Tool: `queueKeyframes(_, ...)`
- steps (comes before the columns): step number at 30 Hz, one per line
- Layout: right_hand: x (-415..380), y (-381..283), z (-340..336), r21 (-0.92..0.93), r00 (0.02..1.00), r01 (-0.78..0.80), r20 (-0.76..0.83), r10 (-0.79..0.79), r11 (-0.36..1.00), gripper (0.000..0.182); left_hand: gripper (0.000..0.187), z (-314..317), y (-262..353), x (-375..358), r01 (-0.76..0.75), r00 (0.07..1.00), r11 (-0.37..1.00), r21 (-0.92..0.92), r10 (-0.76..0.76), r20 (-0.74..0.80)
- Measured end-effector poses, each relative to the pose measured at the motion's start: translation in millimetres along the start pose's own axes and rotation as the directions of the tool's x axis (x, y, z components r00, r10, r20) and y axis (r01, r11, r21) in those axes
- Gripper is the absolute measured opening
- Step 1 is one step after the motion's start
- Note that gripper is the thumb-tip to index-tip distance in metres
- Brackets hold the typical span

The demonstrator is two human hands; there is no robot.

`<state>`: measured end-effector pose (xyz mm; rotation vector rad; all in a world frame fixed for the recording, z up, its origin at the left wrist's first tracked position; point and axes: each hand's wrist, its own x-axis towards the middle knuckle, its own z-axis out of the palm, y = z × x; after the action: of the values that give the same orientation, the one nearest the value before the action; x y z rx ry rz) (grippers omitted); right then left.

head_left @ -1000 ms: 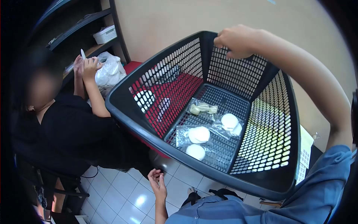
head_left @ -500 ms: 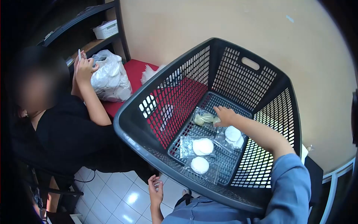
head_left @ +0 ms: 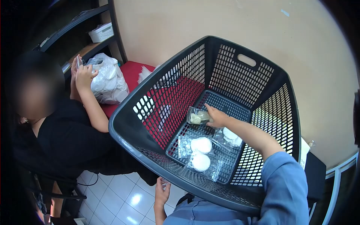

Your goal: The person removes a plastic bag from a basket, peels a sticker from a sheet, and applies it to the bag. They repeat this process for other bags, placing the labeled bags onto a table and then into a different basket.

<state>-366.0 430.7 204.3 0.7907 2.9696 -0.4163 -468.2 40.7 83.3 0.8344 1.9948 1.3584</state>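
Note:
A large dark perforated plastic basket (head_left: 245, 150) stands in front of me. My right hand (head_left: 216, 117) reaches down inside it, its fingers closed on the right end of a clear plastic packet (head_left: 195, 118) with pale yellowish pieces. Near that wrist, partly covered by my forearm, lies a clear packet of white round pads (head_left: 231, 137). Two more packets rest closer to me, one with white discs (head_left: 201, 145) and one with a white disc (head_left: 200, 162). Below the basket's near rim, my left hand (head_left: 162, 192) hangs with loosely bent fingers, holding nothing visible; its fingertips are partly hidden.
Another person in black (head_left: 71, 138) sits at the left, both hands raised around a small thin object. Beside them, a white plastic bag (head_left: 108, 80) rests on a red surface (head_left: 134, 71). Behind are a dark shelf and a white basket (head_left: 101, 33). White floor tiles show below.
My right hand has closed on the packet of yellowish pieces, which has turned slightly. My left hand has come up closer to the basket's rim. The view has shifted a little.

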Motion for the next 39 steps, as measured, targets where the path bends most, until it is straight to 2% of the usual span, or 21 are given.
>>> queueKeyframes(1,-3,3,-7,-0.001,1.0,0.0,-0.005,0.0,1.0,0.094,0.037,0,2,-1,-0.006,1.0,1.0,-0.03,0.006,0.003)
queueKeyframes(3,-13,0,-35,0.049,0.986,0.158,-0.058,-0.155,0.986,0.091,0.036,-2,5,-3,-0.051,0.999,0.999,-0.007,0.051,0.004)
queueKeyframes(7,-33,-16,-122,0.048,0.971,0.176,-0.17,-0.166,0.983,0.086,0.035,-2,-1,-5,-0.029,0.997,0.999,-0.012,0.03,0.077)
queueKeyframes(9,-46,-6,-163,-0.117,0.868,0.284,-0.391,-0.307,0.952,0.082,0.036,0,-15,-5,0.014,0.973,1.0,-0.006,-0.013,0.231)
queueKeyframes(11,-71,-16,-209,-0.013,0.831,0.193,-0.53,-0.17,0.981,0.077,0.036,0,6,-10,-0.016,0.958,1.0,0.022,0.009,0.286)
queueKeyframes(13,-100,-18,-246,-0.036,0.748,0.193,-0.641,-0.171,0.98,0.074,0.036,7,14,-10,-0.046,0.94,0.998,0.044,0.028,0.341)
queueKeyframes(15,-143,-30,-265,-0.032,0.674,0.058,-0.736,-0.063,0.998,0.069,0.038,14,9,-8,-0.027,0.859,0.999,0.035,0.005,0.512)
queueKeyframes(16,-164,-31,-266,-0.027,0.676,0.044,-0.735,-0.049,0.999,0.069,0.038,18,13,-8,-0.026,0.851,0.999,0.038,0.002,0.525)
queueKeyframes(18,-206,-28,-262,0.152,0.626,0.158,-0.78,0.02,0.976,0.066,0.042,28,30,-11,-0.053,0.76,0.968,0.246,-0.121,0.639)
queueKeyframes(19,-225,-23,-255,0.154,0.625,0.139,-0.779,0.034,0.978,0.066,0.042,35,35,-15,-0.059,0.747,0.968,0.245,-0.12,0.654)
queueKeyframes(21,-261,-11,-236,0.158,0.507,0.249,-0.862,0.011,0.955,0.068,0.043,48,50,-21,-0.042,0.635,0.975,0.219,-0.143,0.759)
queueKeyframes(22,-279,-11,-225,0.193,0.492,0.26,-0.87,0.043,0.946,0.066,0.042,54,67,-28,-0.062,0.597,0.984,0.165,-0.096,0.796)
queueKeyframes(23,-297,-10,-211,0.195,0.49,0.244,-0.87,0.053,0.95,0.066,0.042,63,71,-33,-0.068,0.584,0.984,0.166,-0.096,0.806)
queueKeyframes(25,-330,-2,-184,0.232,0.476,0.15,-0.869,0.135,0.961,0.066,0.04,88,76,-44,-0.008,0.401,0.997,0.074,-0.065,0.914)
queueKeyframes(26,-344,6,-170,0.233,0.474,0.14,-0.869,0.141,0.962,0.066,0.04,104,79,-51,-0.012,0.391,0.998,0.068,-0.058,0.919)
queueKeyframes(29,-383,26,-118,0.342,0.486,0.12,-0.839,0.245,0.932,0.065,0.031,151,91,-72,0.142,0.175,0.99,0.026,-0.051,0.983)
queueKeyframes(30,-396,33,-99,0.316,0.495,0.064,-0.834,0.245,0.947,0.064,0.03,166,108,-82,0.18,0.159,0.981,-0.072,0.043,0.986)
queueKeyframes(31,-409,40,-80,0.288,0.506,0.008,-0.827,0.245,0.958,0.063,0.03,182,125,-90,0.181,0.153,0.981,-0.072,0.044,0.987)
queueKeyframes(33,-432,51,-46,0.259,0.535,-0.006,-0.815,0.222,0.966,0.06,0.035,218,157,-104,0.21,0.286,0.927,-0.311,0.246,0.926)
queueKeyframes(36,-461,52,-14,0.392,0.531,-0.025,-0.774,0.345,0.919,0.058,0.044,286,210,-124,-0.025,0.588,0.776,-0.63,0.522,0.619)
queueKeyframes(39,-482,56,5,0.416,0.471,-0.041,-0.794,0.385,0.909,0.056,0.046,358,253,-145,-0.226,0.701,0.653,-0.723,0.624,0.345)
